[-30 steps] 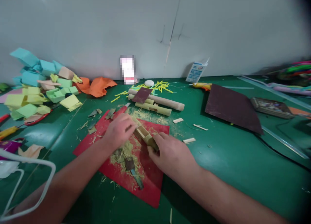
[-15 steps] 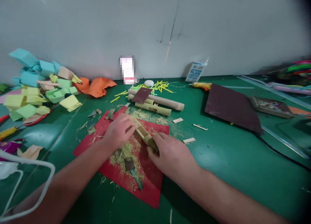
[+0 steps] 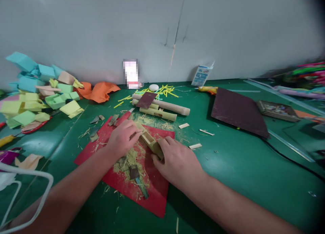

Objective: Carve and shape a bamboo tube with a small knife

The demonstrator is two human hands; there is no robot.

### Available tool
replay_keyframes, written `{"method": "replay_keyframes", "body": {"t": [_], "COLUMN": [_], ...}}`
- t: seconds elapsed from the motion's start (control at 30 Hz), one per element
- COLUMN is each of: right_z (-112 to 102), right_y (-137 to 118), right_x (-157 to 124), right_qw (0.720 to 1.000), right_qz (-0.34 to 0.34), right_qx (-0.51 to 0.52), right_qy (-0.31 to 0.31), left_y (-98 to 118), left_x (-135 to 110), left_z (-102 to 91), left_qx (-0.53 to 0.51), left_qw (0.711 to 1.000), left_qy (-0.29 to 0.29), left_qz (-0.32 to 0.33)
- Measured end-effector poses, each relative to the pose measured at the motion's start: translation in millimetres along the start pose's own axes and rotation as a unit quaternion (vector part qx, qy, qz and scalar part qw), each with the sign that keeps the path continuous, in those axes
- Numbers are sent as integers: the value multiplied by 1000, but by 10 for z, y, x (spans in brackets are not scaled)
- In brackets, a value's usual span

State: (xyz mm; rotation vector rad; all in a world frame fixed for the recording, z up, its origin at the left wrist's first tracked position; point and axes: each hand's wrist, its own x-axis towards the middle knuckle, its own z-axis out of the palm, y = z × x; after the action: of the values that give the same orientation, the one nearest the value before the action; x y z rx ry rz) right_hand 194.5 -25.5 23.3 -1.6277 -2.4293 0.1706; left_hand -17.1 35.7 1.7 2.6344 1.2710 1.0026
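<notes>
A short bamboo tube [image 3: 149, 139] with rectangular openings cut in its upper side lies slantwise over a red sheet [image 3: 158, 196]. My right hand [image 3: 177, 158] is wrapped around its near end, thumb on the left side. At the far end my left hand [image 3: 123, 136] is closed, its curled fingertips pressed on the tube. Whether a small scrap is also pinched under those fingers is hidden. Below the tube, dark worn scraps [image 3: 134, 172] lie among pale bamboo dust and shavings [image 3: 130, 158]. A red-handled knife [image 3: 124, 117] rests beyond my left hand.
Behind the tube lie more bamboo pieces [image 3: 172, 107] with a brown square sheet [image 3: 146, 100] on them. A larger dark sheet [image 3: 238, 114] is at right, beside a tray of small parts [image 3: 278, 110]. Folded paper boxes [image 3: 31, 98] crowd the left. A phone [image 3: 131, 73] leans on the wall.
The whole view has shifted slightly, with most things now a little further left. Both hands keep nearly the same places on the bamboo tube.
</notes>
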Motion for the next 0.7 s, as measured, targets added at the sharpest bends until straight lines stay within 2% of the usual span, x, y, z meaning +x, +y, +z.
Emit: {"method": "replay_keyframes", "body": {"t": [0.47,0.7], "right_z": [10,57], "right_y": [-2,-1], "right_x": [-11,-6], "right_qw": [1000,998], "right_qz": [-6,-24], "right_qx": [30,53], "right_qy": [4,-3], "left_y": [-153,-128], "left_x": [22,10], "left_z": [-34,-50], "left_qx": [28,17], "left_qw": [997,999], "left_qy": [44,23], "left_qz": [-63,-25]}}
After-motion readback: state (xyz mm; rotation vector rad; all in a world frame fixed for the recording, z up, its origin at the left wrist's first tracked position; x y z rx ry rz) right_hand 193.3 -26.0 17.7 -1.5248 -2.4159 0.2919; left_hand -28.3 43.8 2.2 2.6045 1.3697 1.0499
